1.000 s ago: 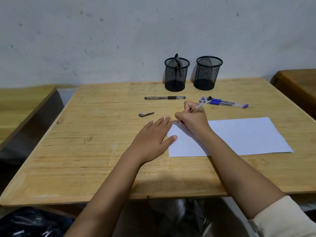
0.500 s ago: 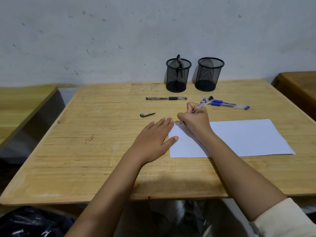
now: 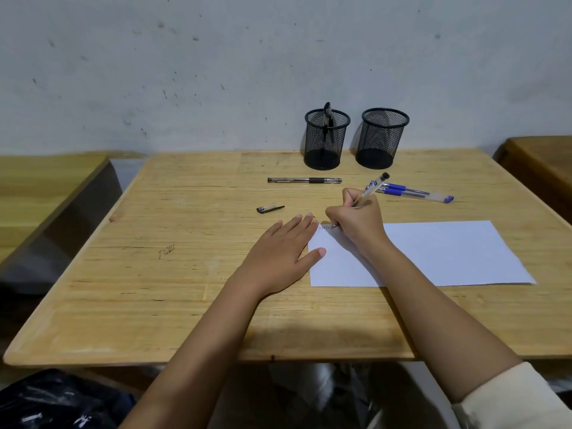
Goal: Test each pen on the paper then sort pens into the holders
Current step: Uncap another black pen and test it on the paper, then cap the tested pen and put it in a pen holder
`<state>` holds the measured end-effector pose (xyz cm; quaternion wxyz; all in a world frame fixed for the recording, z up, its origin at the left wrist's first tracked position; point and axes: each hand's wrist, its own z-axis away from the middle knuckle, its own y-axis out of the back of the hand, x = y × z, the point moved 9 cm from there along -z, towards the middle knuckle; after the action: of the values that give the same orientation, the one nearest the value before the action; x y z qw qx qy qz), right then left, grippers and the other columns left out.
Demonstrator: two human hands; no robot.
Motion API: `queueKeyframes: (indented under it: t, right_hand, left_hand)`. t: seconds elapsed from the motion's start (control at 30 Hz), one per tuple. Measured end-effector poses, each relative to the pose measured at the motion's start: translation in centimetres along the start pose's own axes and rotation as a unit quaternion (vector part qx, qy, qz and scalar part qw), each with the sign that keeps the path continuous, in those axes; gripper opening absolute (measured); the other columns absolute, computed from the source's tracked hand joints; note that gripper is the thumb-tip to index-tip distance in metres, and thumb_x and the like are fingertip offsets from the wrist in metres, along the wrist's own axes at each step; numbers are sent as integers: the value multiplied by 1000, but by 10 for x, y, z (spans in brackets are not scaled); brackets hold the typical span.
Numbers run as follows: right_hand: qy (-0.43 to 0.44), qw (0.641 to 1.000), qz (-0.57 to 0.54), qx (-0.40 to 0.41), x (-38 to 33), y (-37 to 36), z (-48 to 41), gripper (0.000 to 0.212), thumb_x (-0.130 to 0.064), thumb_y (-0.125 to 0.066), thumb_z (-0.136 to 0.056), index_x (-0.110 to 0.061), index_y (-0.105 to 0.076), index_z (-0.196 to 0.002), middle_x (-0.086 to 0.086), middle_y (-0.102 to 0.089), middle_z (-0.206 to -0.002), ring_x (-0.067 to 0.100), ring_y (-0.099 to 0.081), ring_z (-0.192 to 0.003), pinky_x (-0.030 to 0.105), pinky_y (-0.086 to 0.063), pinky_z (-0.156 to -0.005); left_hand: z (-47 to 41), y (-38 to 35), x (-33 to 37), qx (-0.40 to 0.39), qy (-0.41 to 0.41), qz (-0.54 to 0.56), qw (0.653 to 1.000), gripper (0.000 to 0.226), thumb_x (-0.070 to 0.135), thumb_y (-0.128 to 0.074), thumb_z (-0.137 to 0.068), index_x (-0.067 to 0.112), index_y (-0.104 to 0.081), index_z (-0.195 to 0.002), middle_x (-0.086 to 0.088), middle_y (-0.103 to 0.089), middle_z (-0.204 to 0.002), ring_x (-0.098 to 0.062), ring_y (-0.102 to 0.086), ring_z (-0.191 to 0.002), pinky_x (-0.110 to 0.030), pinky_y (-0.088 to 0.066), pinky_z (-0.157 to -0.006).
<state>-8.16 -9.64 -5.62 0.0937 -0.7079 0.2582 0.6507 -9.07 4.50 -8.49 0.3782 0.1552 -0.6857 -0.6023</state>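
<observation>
We note the right hand curled round a clear-barrelled pen, pinching it low between thumb and fingers. The tip is down at the far left corner of the white paper and the black end tilts up and away toward the holders. A short dark scribble sits at that corner, beside the tip; we cannot read it as letters. The pen barrel carries blue print, too small to read. The left hand lies flat on the wooden table just left of the sheet, fingers straight and close together, thumb spread with its tip on the paper's left edge. A loose pen cap lies on the table beyond the left fingertips, apart from them. Farther back a black-gripped pen lies crosswise, capless. A small cluster of blue pens lies beyond the paper's far edge, right of the writing hand. Two black mesh holders stand side by side at the wall: the left holder has one dark pen upright in it, and we see nothing inside the right holder. A small dark mark on the tabletop is illegible. A cream sleeve covers the right upper arm.
</observation>
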Motion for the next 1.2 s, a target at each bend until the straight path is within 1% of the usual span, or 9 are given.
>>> queueKeyframes:
  t: [0.5, 0.57, 0.63, 0.73, 0.87, 0.93, 1.0, 1.07, 1.2]
  right_hand:
    - [-15, 1000, -3, 16, -5, 3, 6, 41, 8, -58, -66, -13, -25, -53, 4, -22, -58, 15, -25, -53, 23, -26, -49]
    - [-28, 998, -33, 36, -4, 7, 8, 38, 10, -57, -67, -12, -29, -54, 6, -25, -57, 13, -29, -50, 17, -31, -43]
    - [-56, 988, -133, 56, 1, 13, 9, 35, 13, -58, -69, -10, -35, -56, 8, -36, -53, 9, -40, -43, 14, -37, -41]
    - [-90, 955, -280, 39, 5, 13, 10, 27, 13, -62, -75, -8, -51, -62, 9, -60, -61, 14, -63, -57, 17, -50, -50]
    - [-77, 942, -327, 5, -4, 11, 8, 12, 10, -63, -78, 1, -66, -85, 15, -66, -87, 19, -70, -78, 18, -56, -64]
    - [-89, 933, -349, -5, -5, 11, 6, 15, 8, -63, -79, 6, -66, -93, 19, -67, -96, 22, -71, -82, 19, -57, -70]
    - [-93, 929, -357, -15, -7, 14, 3, 18, 7, -61, -80, 10, -64, -97, 21, -67, -99, 25, -71, -86, 22, -57, -76]
    - [-84, 933, -348, -34, -11, 16, 0, 19, 7, -59, -82, 11, -63, -100, 22, -67, -100, 26, -70, -88, 22, -56, -78]
    - [-82, 941, -321, -67, -20, 19, -2, 19, 7, -57, -83, 8, -65, -101, 20, -70, -98, 27, -69, -93, 21, -56, -78]
  left_hand:
    - [1, 1, 0, 8, -2, 3, 1000, 59, 49, -24, -98, 27, -8, -150, 13, 0, -159, 0, 4, -145, -25, 4, -116]
    - [1, 1, 0, 10, -3, 5, 1000, 59, 50, -24, -98, 27, -9, -150, 13, 0, -159, 0, 4, -145, -25, 4, -116]
    - [1, 1, 0, 14, -3, 9, 1000, 59, 50, -25, -98, 27, -10, -150, 13, -1, -159, 0, 3, -145, -25, 4, -117]
    - [0, 5, 0, 29, -4, 24, 999, 59, 49, -30, -97, 26, -15, -150, 13, -6, -159, 0, -1, -145, -24, 2, -116]
    - [2, 19, -3, 76, 3, 125, 989, 55, 42, -45, -95, 21, -33, -145, 8, -24, -156, -4, -18, -143, -25, -15, -116]
    - [4, 34, -13, 122, 21, 211, 970, 51, 36, -50, -94, 18, -40, -141, 6, -32, -152, -2, -33, -135, -13, -24, -107]
    - [5, 52, -28, 183, 41, 214, 959, 47, 30, -51, -94, 12, -44, -137, 1, -40, -146, 0, -40, -122, 2, -24, -94]
    - [2, 62, -47, 209, 72, 153, 963, 47, 30, -49, -95, 8, -44, -136, -4, -43, -141, -8, -38, -125, -6, -24, -96]
    - [-10, 55, -78, 168, 145, 91, 971, 42, 33, -48, -95, 3, -50, -125, -11, -47, -130, -25, -36, -122, -30, -34, -96]
